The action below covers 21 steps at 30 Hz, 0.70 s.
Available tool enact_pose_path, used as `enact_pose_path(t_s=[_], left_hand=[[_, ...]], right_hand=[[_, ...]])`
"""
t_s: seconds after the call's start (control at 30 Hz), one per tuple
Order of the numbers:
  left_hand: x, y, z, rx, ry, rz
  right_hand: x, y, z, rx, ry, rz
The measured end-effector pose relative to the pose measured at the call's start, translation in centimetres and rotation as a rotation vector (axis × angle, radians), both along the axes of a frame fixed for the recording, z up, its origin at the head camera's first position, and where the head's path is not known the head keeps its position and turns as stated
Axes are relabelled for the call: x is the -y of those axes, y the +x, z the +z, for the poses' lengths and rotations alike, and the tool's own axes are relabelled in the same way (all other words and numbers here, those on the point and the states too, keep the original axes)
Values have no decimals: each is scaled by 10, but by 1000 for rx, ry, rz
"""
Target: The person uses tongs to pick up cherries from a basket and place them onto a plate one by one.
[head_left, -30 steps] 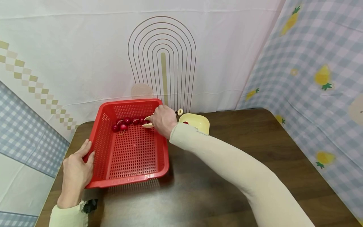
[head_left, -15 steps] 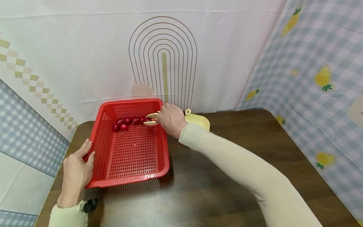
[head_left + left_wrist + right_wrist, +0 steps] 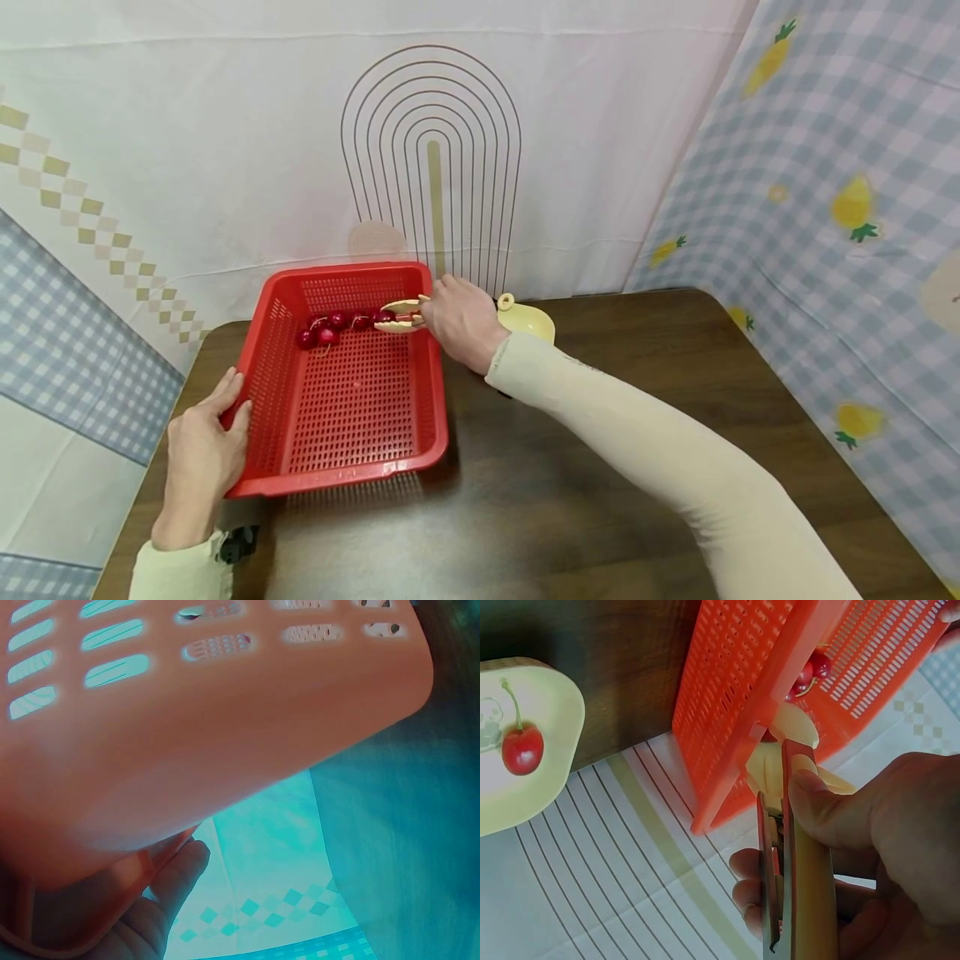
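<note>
My left hand (image 3: 206,446) grips the left rim of a red plastic basket (image 3: 352,425) near its front corner. A thumb or finger tip of that hand shows against the rim in the left wrist view. Several dark red cherries (image 3: 327,335) lie along the back of the basket. My right hand (image 3: 465,322) holds a pair of tongs (image 3: 810,855) over the basket's right rim. The tongs' cream tips (image 3: 400,326) are parted beside the rightmost cherry. Whether they touch it, I cannot tell.
A pale yellow plate (image 3: 559,754) stands right of the basket, partly hidden behind my right hand in the head view. One cherry (image 3: 523,752) with a green stem lies on it. Behind the brown table (image 3: 570,467) hangs a white printed cloth (image 3: 247,150).
My right hand has shifted to the right, and more of the tongs shows over the rim. The left hand and the basket have stayed in place.
</note>
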<state>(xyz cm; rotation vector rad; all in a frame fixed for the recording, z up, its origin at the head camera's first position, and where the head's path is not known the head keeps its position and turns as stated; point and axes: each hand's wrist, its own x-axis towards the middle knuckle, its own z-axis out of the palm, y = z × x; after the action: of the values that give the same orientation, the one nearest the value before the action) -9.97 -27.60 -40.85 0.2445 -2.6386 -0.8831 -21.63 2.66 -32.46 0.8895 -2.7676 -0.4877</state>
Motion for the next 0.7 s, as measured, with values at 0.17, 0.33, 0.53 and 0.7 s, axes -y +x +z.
enact_pose_path(t_s=[0.17,0.33,0.53,0.7], left_hand=[[0,0,0,15,12,11],[0,1,-1,20,15,18],[1,0,-1,18,10,13],[0,0,0,20,11,10]], right_hand=[[-4,3,-1,-22,-34,21],[-10,7,-2,-46,-82,55],[-17,9,-2,-62,-99,71],[-20,11,-2,-69,-119,83]])
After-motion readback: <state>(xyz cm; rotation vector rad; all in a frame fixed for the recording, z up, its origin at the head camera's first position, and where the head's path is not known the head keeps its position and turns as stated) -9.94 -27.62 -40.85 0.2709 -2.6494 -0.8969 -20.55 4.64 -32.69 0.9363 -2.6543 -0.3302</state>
